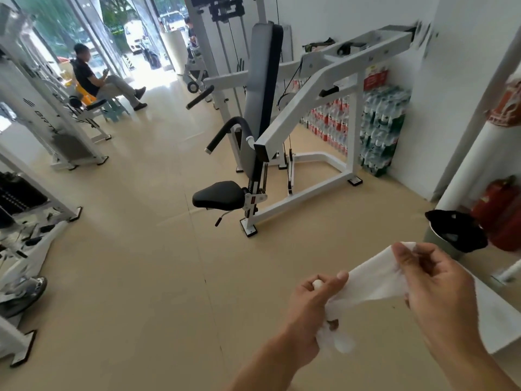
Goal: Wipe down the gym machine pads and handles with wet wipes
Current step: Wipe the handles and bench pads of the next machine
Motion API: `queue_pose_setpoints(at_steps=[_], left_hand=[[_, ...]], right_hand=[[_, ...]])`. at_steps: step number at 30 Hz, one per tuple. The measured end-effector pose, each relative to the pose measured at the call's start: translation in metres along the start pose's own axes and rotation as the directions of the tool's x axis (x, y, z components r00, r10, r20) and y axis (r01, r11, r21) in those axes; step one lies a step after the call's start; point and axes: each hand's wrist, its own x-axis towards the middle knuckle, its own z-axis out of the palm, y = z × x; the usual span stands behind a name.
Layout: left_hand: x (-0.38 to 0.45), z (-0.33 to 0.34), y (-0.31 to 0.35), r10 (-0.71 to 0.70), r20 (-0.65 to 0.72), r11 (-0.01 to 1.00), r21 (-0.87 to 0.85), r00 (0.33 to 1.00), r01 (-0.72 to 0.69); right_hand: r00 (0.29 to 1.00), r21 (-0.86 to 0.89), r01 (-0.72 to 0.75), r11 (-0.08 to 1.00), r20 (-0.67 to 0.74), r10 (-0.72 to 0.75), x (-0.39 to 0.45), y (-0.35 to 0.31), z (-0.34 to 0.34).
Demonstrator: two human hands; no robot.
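A white wet wipe (375, 280) is stretched between my two hands low in the view. My left hand (310, 309) grips its lower, bunched end; my right hand (434, 280) pinches the upper end. Ahead stands a white gym machine (298, 114) with a black seat pad (218, 194), a tall grey-black back pad (263, 77) and black padded handles (225, 131) on its left side. Both hands are well short of the machine, about a step away.
A black-lined bin (456, 231) stands right of my hands, beside a red extinguisher (499, 213). Stacked bottled-water packs (380, 128) line the right wall. Other white machines (42, 114) stand at left, where a person (95, 77) sits. Beige floor (141, 249) lies between.
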Motion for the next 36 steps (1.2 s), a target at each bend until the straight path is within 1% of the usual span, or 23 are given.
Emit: queue_pose_setpoints(at_steps=[2, 6, 8, 10, 12, 14, 15, 17, 18, 20, 22, 23, 25, 26, 27, 28, 30, 32, 33, 34, 36], left_hand=[[0.013, 0.003, 0.002, 0.02, -0.027, 1.0, -0.006, 0.999, -0.02], [0.042, 0.013, 0.018, 0.079, -0.07, 0.997, -0.003, 0.994, -0.08], [0.054, 0.017, 0.028, 0.11, -0.056, 0.994, 0.01, 0.992, -0.11], [0.065, 0.021, 0.036, 0.122, -0.041, 0.992, 0.03, 0.992, -0.12], [0.073, 0.024, 0.041, 0.114, -0.007, 0.993, 0.038, 0.993, -0.114], [0.081, 0.025, 0.044, 0.089, 0.033, 0.995, 0.031, 0.996, -0.09], [0.084, 0.026, 0.044, 0.074, 0.045, 0.996, 0.039, 0.996, -0.076], [0.089, 0.027, 0.043, 0.059, 0.061, 0.995, 0.079, 0.996, -0.064], [0.092, 0.027, 0.042, 0.063, 0.068, 0.992, 0.109, 0.996, -0.07], [0.097, 0.028, 0.037, 0.066, 0.075, 0.973, 0.214, 0.995, -0.08], [0.103, 0.027, 0.027, 0.064, 0.05, 0.95, 0.304, 0.997, -0.076], [0.106, 0.025, 0.021, 0.064, 0.008, 0.945, 0.32, 0.998, -0.063], [0.113, 0.017, 0.013, 0.078, -0.121, 0.933, 0.359, 0.99, -0.03], [0.114, 0.014, 0.012, 0.103, -0.164, 0.921, 0.389, 0.981, -0.031], [0.113, 0.012, 0.013, 0.126, -0.163, 0.918, 0.394, 0.978, -0.053], [0.111, 0.014, 0.017, 0.138, -0.114, 0.924, 0.373, 0.984, -0.086], [0.104, 0.023, 0.028, 0.141, 0.073, 0.927, 0.339, 0.987, -0.158], [0.097, 0.034, 0.036, 0.152, 0.255, 0.902, 0.359, 0.955, -0.24], [0.095, 0.038, 0.038, 0.155, 0.317, 0.892, 0.363, 0.936, -0.271], [0.095, 0.039, 0.039, 0.156, 0.349, 0.888, 0.359, 0.924, -0.286], [0.097, 0.037, 0.038, 0.16, 0.348, 0.895, 0.344, 0.924, -0.285]], right_hand=[[1.0, -0.039, -0.011, 0.999, 0.0, 0.011, 0.017, 0.001, -0.006], [0.991, 0.032, -0.125, 0.992, 0.051, 0.123, 0.05, -0.009, -0.009], [0.968, 0.04, -0.21, 0.977, 0.148, 0.202, 0.061, -0.015, -0.007], [0.927, 0.012, -0.277, 0.961, 0.267, 0.264, 0.07, -0.016, -0.007], [0.895, -0.033, -0.312, 0.949, 0.324, 0.306, 0.077, -0.012, -0.009], [0.912, -0.029, -0.314, 0.949, 0.267, 0.31, 0.083, -0.006, -0.012], [0.927, 0.032, -0.321, 0.946, 0.213, 0.307, 0.085, -0.002, -0.014], [0.931, 0.253, -0.362, 0.897, 0.145, 0.335, 0.087, 0.001, -0.018], [0.923, 0.351, -0.385, 0.853, 0.151, 0.355, 0.087, -0.001, -0.018], [0.912, 0.463, -0.406, 0.788, 0.152, 0.381, 0.086, -0.005, -0.02], [0.923, 0.488, -0.37, 0.791, 0.098, 0.372, 0.084, -0.006, -0.023], [0.929, 0.469, -0.348, 0.812, 0.055, 0.366, 0.083, -0.005, -0.023], [0.94, 0.404, -0.311, 0.86, -0.005, 0.342, 0.08, -0.005, -0.025], [0.947, 0.366, -0.297, 0.882, -0.006, 0.321, 0.078, -0.005, -0.026], [0.954, 0.33, -0.288, 0.899, 0.014, 0.301, 0.076, -0.006, -0.026], [0.956, 0.303, -0.288, 0.908, 0.045, 0.289, 0.074, -0.006, -0.025], [0.952, 0.263, -0.302, 0.916, 0.134, 0.276, 0.07, -0.008, -0.022], [0.942, 0.225, -0.305, 0.925, 0.216, 0.258, 0.066, -0.012, -0.016], [0.942, 0.204, -0.292, 0.934, 0.23, 0.244, 0.065, -0.012, -0.014], [0.947, 0.188, -0.274, 0.943, 0.226, 0.23, 0.064, -0.013, -0.012], [0.958, 0.189, -0.246, 0.951, 0.197, 0.209, 0.063, -0.014, -0.008]])
